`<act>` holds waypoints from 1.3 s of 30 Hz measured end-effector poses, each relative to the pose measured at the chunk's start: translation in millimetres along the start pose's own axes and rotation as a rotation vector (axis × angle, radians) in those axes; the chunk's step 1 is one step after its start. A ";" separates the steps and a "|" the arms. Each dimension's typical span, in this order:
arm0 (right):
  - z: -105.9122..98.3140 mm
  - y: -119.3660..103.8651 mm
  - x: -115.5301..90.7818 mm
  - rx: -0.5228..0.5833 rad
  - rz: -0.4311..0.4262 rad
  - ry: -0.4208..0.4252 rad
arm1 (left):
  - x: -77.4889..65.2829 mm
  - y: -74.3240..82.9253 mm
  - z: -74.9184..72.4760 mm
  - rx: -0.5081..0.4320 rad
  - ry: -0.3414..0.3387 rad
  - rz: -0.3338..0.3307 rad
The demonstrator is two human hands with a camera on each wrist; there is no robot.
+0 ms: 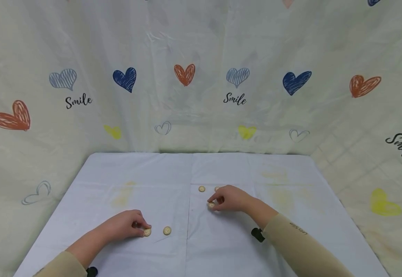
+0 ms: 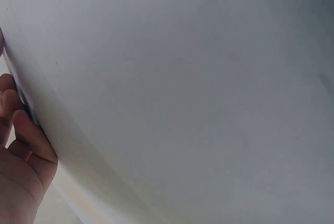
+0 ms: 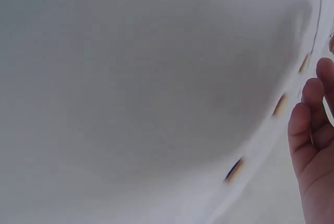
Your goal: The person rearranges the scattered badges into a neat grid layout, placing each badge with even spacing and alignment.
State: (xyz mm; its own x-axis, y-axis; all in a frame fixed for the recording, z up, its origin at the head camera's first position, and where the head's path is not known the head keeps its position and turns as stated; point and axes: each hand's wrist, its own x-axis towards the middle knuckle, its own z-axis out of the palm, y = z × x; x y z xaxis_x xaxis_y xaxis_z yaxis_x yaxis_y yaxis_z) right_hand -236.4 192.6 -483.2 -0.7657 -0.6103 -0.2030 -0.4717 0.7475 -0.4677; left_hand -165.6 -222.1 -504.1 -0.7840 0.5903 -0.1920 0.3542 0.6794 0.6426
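Observation:
In the head view my left hand (image 1: 126, 225) pinches a round wooden disc (image 1: 147, 232), marked like a board-game piece, at the front left. A second disc (image 1: 167, 230) lies just to its right. Farther back, my right hand (image 1: 233, 198) holds another disc (image 1: 211, 206) between thumb and fingers, low over the white cloth. Behind it are a disc (image 1: 202, 189) to the left and one (image 1: 217, 188) partly covered by that hand. The right wrist view catches several discs edge-on, one of them a near disc (image 3: 234, 171). My left fingers (image 2: 31, 135) hide their disc in the left wrist view.
A white cloth (image 1: 159, 173) with faint yellow patches covers the table. Behind and at both sides hangs a pale curtain (image 1: 204, 46) printed with hearts and the word Smile. A black wrist device (image 1: 257, 234) sits at the right cuff.

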 end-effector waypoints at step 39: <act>-22.5 71.8 -47.5 -0.023 0.134 0.086 | 0.8 -2.9 2.6 0.020 0.009 -0.011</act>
State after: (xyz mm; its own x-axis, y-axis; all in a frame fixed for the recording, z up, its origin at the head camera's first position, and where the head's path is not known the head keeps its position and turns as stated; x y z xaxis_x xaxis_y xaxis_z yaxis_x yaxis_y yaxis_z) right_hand -243.7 281.1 -487.8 -0.8566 -0.4805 -0.1880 -0.3717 0.8274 -0.4209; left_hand -166.0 -222.5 -508.1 -0.7927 0.5786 -0.1920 0.3555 0.6945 0.6255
